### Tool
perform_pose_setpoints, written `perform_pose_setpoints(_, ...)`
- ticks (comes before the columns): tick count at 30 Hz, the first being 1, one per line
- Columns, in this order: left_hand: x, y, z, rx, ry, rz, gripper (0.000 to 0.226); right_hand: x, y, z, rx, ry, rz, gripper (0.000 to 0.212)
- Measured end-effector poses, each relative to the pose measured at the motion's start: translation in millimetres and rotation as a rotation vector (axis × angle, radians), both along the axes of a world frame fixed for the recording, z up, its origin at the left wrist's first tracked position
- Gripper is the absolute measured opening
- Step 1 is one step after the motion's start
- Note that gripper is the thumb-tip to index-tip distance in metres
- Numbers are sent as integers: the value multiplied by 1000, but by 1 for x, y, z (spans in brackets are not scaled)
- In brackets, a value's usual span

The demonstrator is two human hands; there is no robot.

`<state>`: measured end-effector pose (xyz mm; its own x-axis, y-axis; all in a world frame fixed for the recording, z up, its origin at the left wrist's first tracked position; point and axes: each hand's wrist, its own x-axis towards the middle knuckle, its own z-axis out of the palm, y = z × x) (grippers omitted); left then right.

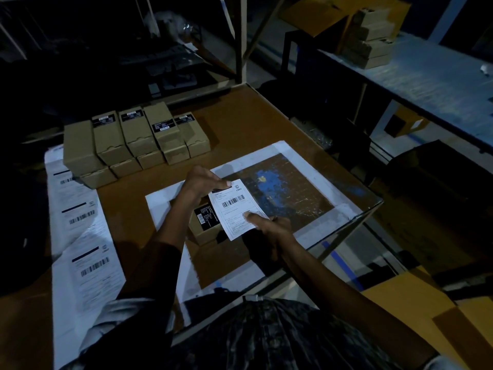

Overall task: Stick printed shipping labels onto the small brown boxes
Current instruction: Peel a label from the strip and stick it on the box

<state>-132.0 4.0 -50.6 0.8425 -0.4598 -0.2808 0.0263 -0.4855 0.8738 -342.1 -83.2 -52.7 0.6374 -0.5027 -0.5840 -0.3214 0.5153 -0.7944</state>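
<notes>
Our left hand (198, 182) pinches the label's (236, 209) top edge, our right hand (269, 225) its lower corner, above the brown box (204, 228) on the table (253, 124). We should square the edges before pressing down.

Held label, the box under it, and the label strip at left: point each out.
held label (236, 209), head view, its barcode area
box (203, 231), head view, its brown top
label strip (85, 252), head view, printed middle

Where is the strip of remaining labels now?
In the head view, the label strip lies along the table's left side, its far end under the stacked brown boxes.
</notes>
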Motion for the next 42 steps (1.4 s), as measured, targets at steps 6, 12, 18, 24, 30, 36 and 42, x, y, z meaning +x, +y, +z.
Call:
perform_pose_setpoints(6, -5, -2, 3, -22, -1, -7, 23, 0, -2, -3, -9, 2, 5, 22)
perform_pose_setpoints(12, -6, 1, 1, -43, -2, -10, 22, -2, 0, -3, 12, -48, -8, 20)
perform_pose_setpoints(18, -6, 1, -1, -46, 0, -12, 16, 1, -3, -13, -36, -47, 7, 20)
perform_pose_setpoints(24, -9, 4, -8, -55, -35, -33, 21, 5, -3, -25, -109, -41, 4, 20)
perform_pose_setpoints(30, -17, 14, -10, -94, -131, -148, 23, 8, -10, -33, -183, 3, 76, 14)
perform_pose_setpoints(36, -19, 39, -16, 4, -203, -286, 41, 12, -15, -33, -144, 60, 120, 24)
perform_pose_setpoints(42, -39, 48, -15, 139, -238, -8, 87, 4, -20, -29, -443, 154, 235, 38)
